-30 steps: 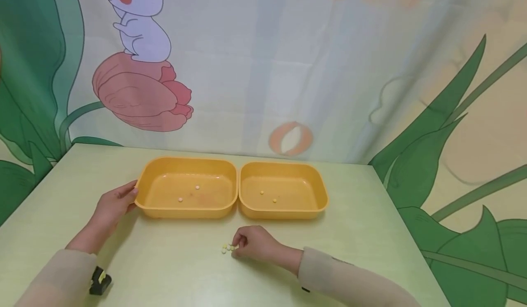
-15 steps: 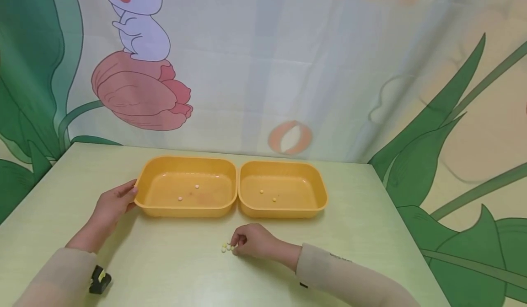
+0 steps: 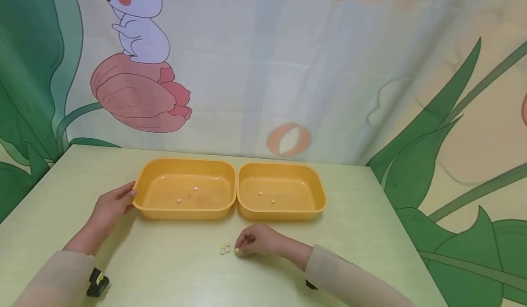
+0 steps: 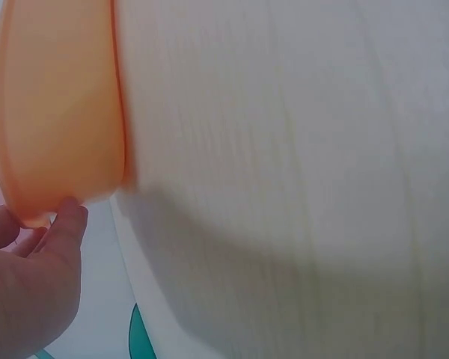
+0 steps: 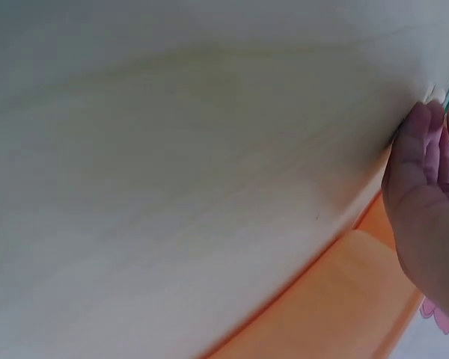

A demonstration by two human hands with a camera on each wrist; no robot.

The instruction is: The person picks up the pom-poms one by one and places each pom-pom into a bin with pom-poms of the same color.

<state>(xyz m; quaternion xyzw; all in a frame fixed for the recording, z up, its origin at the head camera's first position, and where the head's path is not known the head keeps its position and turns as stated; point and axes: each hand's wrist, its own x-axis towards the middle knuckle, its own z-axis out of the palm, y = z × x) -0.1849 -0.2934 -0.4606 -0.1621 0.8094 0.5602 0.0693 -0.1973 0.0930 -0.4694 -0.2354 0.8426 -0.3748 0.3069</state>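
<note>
Two yellow plastic trays stand side by side; at the left tray (image 3: 185,214), my left hand (image 3: 110,208) grips the left end. The left wrist view shows the thumb and fingers of this left hand (image 4: 41,280) at the tray's rim. In front of the right tray (image 3: 284,215), my right hand (image 3: 259,240) pinches a small round yellow pill (image 3: 236,250) between thumb and fingertips, low over the table. Just left of these fingertips lie several more pills (image 3: 228,250), white and yellow. The right hand (image 5: 426,179) shows at the edge of the right wrist view.
Two whitish pills (image 3: 179,201) lie in the left tray and two yellow pills (image 3: 273,201) in the right one. A printed curtain (image 3: 230,69) hangs behind the pale green table (image 3: 173,270). A black strap piece (image 3: 98,283) is under the left sleeve.
My right hand has drawn slightly right, away from the loose pills, with a yellow pill now showing at its fingertips. The left hand stays at the left tray.
</note>
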